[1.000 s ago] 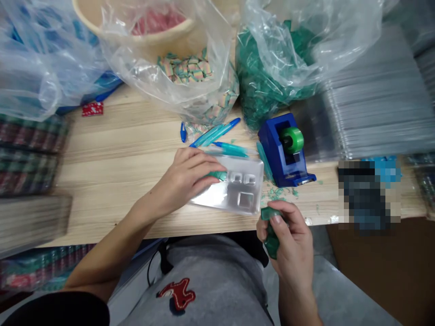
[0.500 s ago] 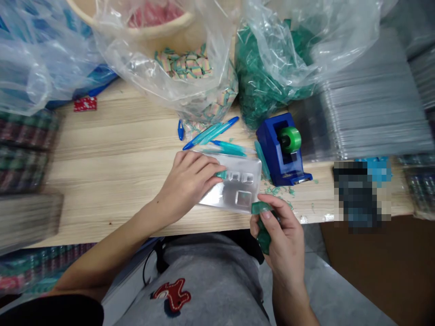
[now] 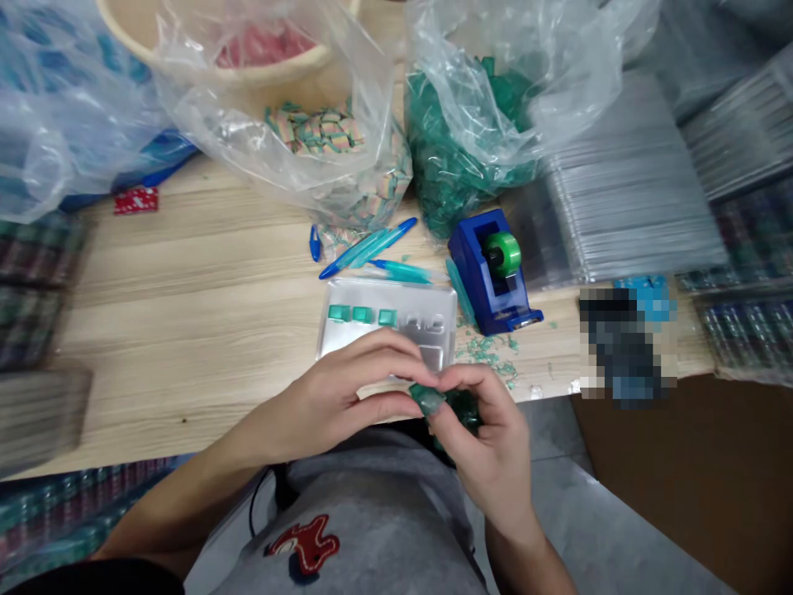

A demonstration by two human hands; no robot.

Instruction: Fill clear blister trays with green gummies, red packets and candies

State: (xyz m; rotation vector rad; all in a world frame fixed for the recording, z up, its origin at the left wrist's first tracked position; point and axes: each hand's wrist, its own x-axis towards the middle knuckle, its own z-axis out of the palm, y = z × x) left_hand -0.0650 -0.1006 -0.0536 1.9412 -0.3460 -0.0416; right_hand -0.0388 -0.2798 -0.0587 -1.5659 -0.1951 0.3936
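Observation:
A clear plastic blister tray [image 3: 328, 347] lies near the table's front edge. Small translucent green pieces sit in three hollows of its back row, the rightmost being a green piece [image 3: 387, 317]; two hollows right of it hold nothing. My right hand [image 3: 489, 438] is closed around several dark green pieces [image 3: 462, 409] and pinches one at its fingertips. Over the tray's front edge, my left hand [image 3: 359, 384] reaches across, its thumb and fingers closing on that same green piece [image 3: 427, 399]. My left hand covers the tray's front part.
Behind the tray lie blue pens [image 3: 368, 248] and a blue tape dispenser [image 3: 489, 273]. Farther back stand a bag of green pieces [image 3: 458, 157] and a bag of striped pieces [image 3: 322, 165]. Stacked clear trays [image 3: 632, 198] are at right, with green scraps [image 3: 492, 355] beside the dispenser.
My left hand has come away from the tray's back row, leaving a green piece in the third hollow, and moved to my right hand's fingertips. The view has shifted slightly.

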